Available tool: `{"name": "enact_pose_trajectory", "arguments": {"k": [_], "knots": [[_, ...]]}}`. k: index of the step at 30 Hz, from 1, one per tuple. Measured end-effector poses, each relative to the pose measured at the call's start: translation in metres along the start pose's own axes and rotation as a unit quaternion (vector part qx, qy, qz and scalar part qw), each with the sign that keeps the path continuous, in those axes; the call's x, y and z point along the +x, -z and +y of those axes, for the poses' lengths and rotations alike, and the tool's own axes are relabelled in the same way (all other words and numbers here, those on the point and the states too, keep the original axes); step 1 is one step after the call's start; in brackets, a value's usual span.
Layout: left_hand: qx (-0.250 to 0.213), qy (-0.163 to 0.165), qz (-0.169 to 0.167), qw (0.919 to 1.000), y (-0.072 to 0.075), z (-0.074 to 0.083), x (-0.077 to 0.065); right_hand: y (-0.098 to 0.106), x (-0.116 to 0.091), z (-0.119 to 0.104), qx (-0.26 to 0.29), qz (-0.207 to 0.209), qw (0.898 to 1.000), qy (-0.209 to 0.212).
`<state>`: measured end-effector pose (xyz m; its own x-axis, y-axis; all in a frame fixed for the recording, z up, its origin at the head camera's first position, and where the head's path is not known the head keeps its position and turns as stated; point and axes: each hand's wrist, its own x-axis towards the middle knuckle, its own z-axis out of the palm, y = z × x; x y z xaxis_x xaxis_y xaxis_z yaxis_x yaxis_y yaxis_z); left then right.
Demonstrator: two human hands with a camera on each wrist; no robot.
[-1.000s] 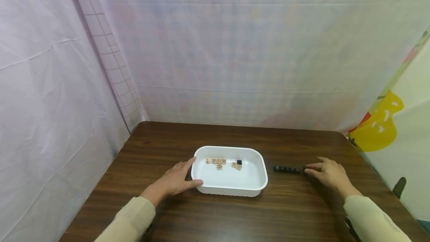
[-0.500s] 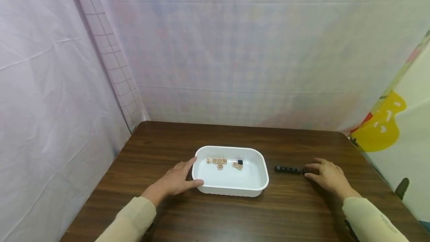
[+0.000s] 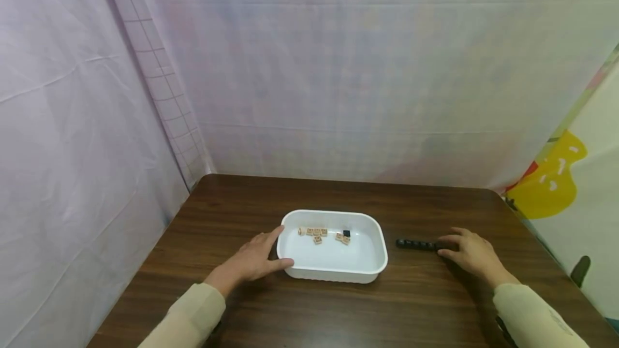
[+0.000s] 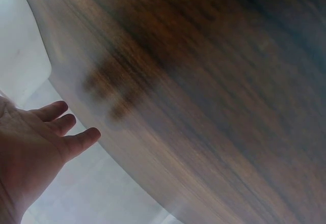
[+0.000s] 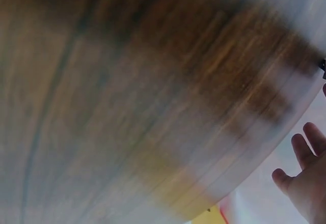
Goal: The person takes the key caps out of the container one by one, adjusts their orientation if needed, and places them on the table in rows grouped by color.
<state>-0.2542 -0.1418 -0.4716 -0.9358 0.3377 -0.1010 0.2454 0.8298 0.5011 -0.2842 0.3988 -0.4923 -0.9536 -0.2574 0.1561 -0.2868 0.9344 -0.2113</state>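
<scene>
A white tray sits mid-table, holding several small beige blocks and one black cube. My left hand rests at its left end, thumb on the near-left rim and index finger at the far-left rim. In the left wrist view, the other fingers stretch out straight. Right of the tray lies a straight row of small black cubes. My right hand pinches the black cube at the row's right end between thumb and index finger, mostly covering it. In the right wrist view, its other fingers are spread.
The dark wooden table has its far edge against a pale curtain. Another white curtain hangs along the left side. A yellow printed shape shows on the sheet beyond the right edge.
My right hand has brought its black cube left against the end of the row, where a small gap showed before. My left hand stays at the tray.
</scene>
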Motion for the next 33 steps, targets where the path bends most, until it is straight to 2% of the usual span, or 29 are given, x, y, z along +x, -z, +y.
{"name": "enact_pose_trajectory", "arguments": {"k": [8,19,26,33], "knots": [[-0.006,0.000,0.000,1.0000,0.000,0.000,-0.001,0.002,0.004,-0.002,-0.006,0.000,1.000,-0.001],[-0.006,-0.002,0.001,1.0000,0.001,0.001,-0.001,0.007,0.019,-0.029,0.001,0.021,1.000,0.014],[-0.003,0.000,0.001,1.0000,0.002,0.002,-0.002,0.009,0.038,-0.059,0.046,0.050,0.997,0.022],[-0.002,0.001,0.003,1.0000,0.001,0.001,-0.001,0.008,0.058,-0.103,0.091,0.073,0.992,0.048]]}}
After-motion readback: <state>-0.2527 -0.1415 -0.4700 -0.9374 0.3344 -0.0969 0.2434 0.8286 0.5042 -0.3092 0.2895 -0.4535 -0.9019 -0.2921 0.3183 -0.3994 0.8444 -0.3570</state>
